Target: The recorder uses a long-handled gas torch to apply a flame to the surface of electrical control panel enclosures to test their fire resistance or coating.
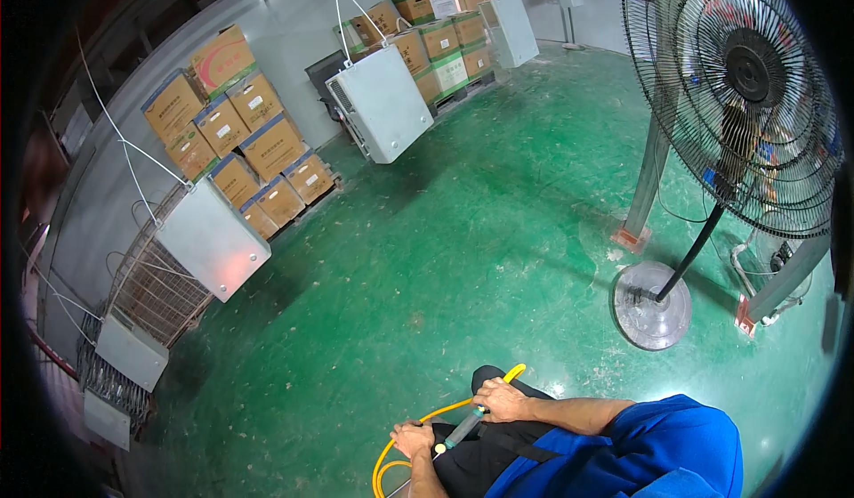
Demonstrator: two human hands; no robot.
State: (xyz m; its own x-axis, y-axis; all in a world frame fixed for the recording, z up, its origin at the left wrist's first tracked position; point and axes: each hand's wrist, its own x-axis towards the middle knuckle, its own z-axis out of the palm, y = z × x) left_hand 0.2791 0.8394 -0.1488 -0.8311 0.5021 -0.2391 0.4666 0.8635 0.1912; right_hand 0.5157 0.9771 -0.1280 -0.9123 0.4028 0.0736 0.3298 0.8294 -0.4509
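Right hand (503,400) grips yellow hose (449,409); left hand (414,438) closed on nozzle (461,429); open green floor (463,231) ahead

Hanging panels (382,102) lie left before stacked cartons (240,133), the pedestal fan (734,97) right, on the floor (445,258).

The room was evenly and fairly brightly lit from overhead. The green floor (463,231) showed soft glare patches and faint shadows under the hanging boxes (381,102). Fisheye distortion bent edges; corners were black, and the rim blurred.
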